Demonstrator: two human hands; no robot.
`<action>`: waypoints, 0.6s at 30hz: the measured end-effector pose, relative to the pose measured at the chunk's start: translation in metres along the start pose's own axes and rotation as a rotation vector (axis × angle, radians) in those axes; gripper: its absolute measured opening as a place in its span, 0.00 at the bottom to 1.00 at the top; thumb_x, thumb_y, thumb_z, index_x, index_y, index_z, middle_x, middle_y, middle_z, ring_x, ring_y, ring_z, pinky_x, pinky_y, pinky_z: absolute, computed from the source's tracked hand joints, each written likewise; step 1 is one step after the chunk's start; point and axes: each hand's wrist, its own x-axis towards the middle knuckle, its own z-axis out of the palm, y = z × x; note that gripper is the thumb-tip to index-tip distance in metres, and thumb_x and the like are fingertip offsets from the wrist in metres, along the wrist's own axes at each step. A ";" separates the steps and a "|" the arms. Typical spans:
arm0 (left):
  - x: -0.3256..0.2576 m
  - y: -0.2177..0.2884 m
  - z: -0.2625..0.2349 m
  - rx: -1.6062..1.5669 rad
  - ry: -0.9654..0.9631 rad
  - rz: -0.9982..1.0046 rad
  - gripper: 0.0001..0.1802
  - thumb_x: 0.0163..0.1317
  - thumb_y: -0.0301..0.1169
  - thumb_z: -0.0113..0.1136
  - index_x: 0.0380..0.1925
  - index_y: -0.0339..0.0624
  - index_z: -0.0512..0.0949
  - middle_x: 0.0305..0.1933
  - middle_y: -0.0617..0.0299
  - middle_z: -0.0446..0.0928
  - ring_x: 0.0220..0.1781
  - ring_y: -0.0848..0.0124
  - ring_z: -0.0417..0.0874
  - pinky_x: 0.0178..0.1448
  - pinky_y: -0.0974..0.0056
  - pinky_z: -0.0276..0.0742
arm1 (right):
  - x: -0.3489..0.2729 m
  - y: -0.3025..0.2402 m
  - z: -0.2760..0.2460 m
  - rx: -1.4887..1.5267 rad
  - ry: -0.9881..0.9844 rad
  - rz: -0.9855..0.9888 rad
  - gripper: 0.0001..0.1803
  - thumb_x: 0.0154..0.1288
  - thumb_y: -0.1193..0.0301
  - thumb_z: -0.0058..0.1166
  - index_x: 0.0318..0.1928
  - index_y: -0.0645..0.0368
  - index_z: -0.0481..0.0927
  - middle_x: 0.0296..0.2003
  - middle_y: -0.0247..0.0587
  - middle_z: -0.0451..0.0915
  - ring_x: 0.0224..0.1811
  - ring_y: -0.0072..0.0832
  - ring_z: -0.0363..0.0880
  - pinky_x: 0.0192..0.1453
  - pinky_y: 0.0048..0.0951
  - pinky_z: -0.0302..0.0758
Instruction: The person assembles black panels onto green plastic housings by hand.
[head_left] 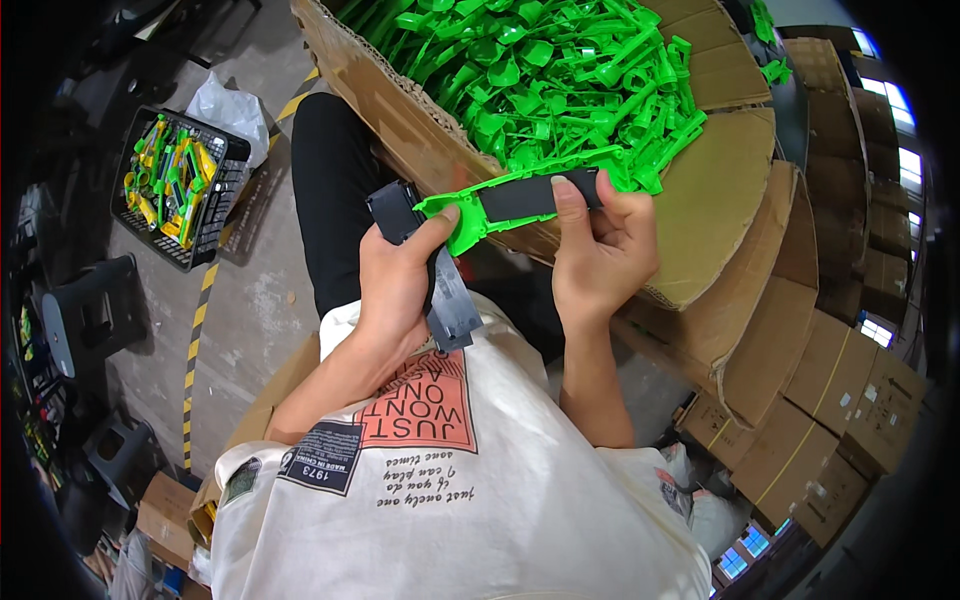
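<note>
My left hand grips the wide end of a bright green plastic shell, its thumb pressed on top. Several black flat pieces are also held in that hand: a dark block juts out past the fingers, and a greyish strip hangs below the palm. A black rectangular plate lies along the hollow of the green shell. With thumb on the plate and fingers curled round the far end, my right hand closes on shell and plate together. Its fingertips are partly hidden.
Right ahead stands a large open cardboard box heaped with green plastic parts; its flaps spread to the right. A black crate of green and yellow parts is at left, near a grey stool. Stacked cartons line the right.
</note>
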 end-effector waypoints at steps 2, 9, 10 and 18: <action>0.002 -0.001 -0.003 -0.005 -0.007 -0.006 0.08 0.60 0.25 0.61 0.38 0.34 0.77 0.33 0.64 0.79 0.28 0.78 0.78 0.32 0.72 0.74 | -0.002 -0.002 -0.003 -0.054 -0.039 0.028 0.14 0.54 0.77 0.69 0.36 0.66 0.75 0.24 0.32 0.79 0.21 0.07 0.66 0.20 0.14 0.61; -0.010 0.007 -0.003 0.110 -0.082 -0.093 0.11 0.59 0.27 0.63 0.40 0.36 0.76 0.34 0.65 0.78 0.31 0.79 0.77 0.33 0.72 0.73 | -0.012 -0.004 -0.010 -0.238 -0.040 -0.248 0.14 0.57 0.81 0.64 0.40 0.66 0.72 0.26 0.40 0.78 0.21 0.18 0.77 0.22 0.16 0.70; -0.015 0.006 -0.003 0.109 -0.093 -0.088 0.13 0.59 0.28 0.65 0.41 0.37 0.75 0.33 0.66 0.77 0.29 0.80 0.76 0.32 0.72 0.72 | -0.009 -0.005 -0.011 -0.262 -0.019 -0.274 0.13 0.57 0.81 0.64 0.40 0.67 0.72 0.26 0.41 0.78 0.21 0.19 0.78 0.22 0.16 0.71; -0.037 0.012 -0.017 0.162 -0.202 -0.175 0.14 0.58 0.26 0.65 0.40 0.35 0.72 0.29 0.59 0.77 0.26 0.75 0.78 0.32 0.68 0.77 | 0.006 -0.015 -0.016 -0.111 -0.063 0.062 0.11 0.58 0.78 0.64 0.37 0.67 0.74 0.27 0.39 0.80 0.26 0.16 0.77 0.27 0.17 0.72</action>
